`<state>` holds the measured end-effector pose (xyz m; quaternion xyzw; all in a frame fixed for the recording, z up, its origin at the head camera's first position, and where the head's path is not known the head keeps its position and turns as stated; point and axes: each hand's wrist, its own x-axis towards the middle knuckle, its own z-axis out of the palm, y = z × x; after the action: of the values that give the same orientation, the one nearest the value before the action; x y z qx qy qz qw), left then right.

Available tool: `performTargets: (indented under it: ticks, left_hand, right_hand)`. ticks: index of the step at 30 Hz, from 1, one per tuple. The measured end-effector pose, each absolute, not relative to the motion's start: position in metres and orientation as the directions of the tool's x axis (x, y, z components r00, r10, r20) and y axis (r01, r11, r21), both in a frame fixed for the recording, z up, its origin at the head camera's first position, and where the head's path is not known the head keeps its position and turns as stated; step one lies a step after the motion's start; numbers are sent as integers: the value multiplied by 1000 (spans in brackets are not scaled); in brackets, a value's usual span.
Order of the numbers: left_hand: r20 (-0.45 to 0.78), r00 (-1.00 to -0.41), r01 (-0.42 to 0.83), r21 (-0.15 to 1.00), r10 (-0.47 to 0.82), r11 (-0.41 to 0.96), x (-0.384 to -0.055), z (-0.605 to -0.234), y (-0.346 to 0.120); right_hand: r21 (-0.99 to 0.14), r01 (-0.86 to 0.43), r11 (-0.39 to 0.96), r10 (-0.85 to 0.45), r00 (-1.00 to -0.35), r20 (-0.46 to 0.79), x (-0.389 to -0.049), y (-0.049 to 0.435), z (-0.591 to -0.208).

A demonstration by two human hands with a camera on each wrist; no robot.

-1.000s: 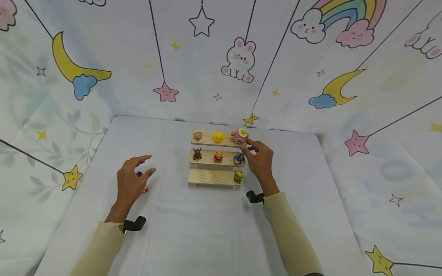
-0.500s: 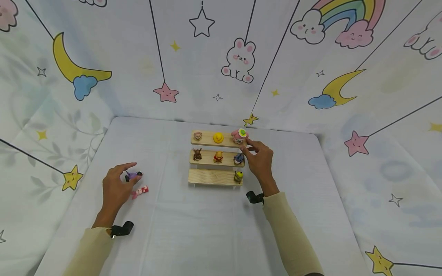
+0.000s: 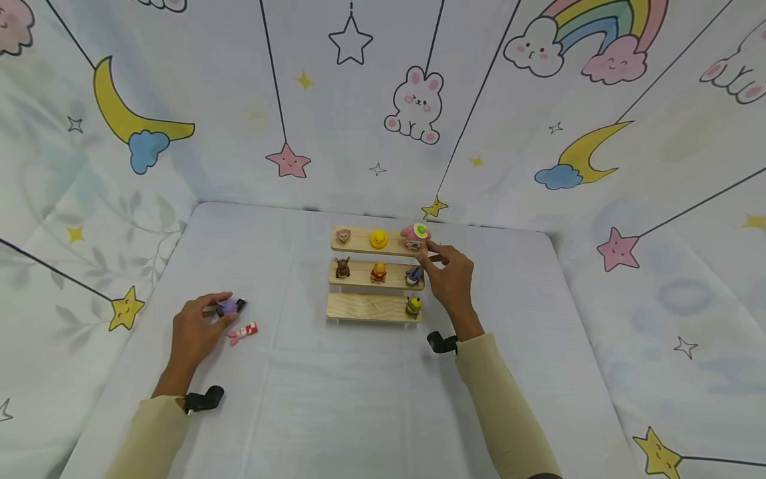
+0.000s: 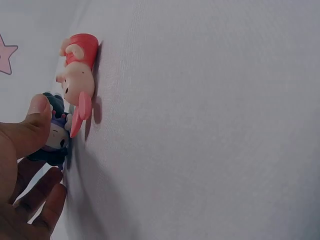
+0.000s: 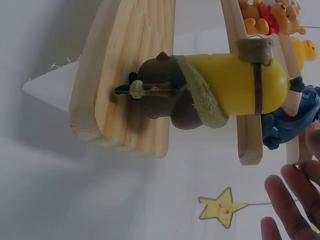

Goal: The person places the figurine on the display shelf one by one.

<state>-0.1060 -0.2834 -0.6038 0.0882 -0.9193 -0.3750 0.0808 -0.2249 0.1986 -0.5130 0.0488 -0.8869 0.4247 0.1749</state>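
My left hand (image 3: 194,329) pinches a small purple and black toy figurine (image 3: 227,307) at the left of the table; its thumb (image 4: 40,112) lies against the toy in the left wrist view. Close beside it lies a pink piglet figurine (image 4: 80,75) in red. My right hand (image 3: 450,276) has thumb and index finger at the lower right of a pink-hooded figurine (image 3: 415,235), at the right end of the top wooden shelf (image 3: 359,248). That figurine is out of sight in the right wrist view, where the other fingers (image 5: 287,200) hang loosely curled.
Below it are a middle shelf (image 3: 359,279) and a bottom shelf (image 3: 365,308). A minion figurine (image 5: 235,85) stands at the bottom shelf's right end. Above are a donkey figurine (image 3: 413,275), a bear figurine (image 3: 378,272), a brown figurine (image 3: 342,268) and a duck figurine (image 3: 378,239).
My left hand has moved left and slightly down, and its thumb and index finger have come together on the purple and black figurine. The right hand has stayed in place.
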Motion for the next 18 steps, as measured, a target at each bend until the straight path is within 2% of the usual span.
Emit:
performTargets:
  ticks: [11,18]
  left_hand:
    - [48,-980,-110,671,-191,733,-106,-602,-287]
    - [94,-978,-78,659,-185,749,-109,-600,-281]
  right_hand:
    - [-744,-224,629,69,-938,341,-225,199,-513]
    - [-745,-224,629,71,-937,342,-225,198,-514]
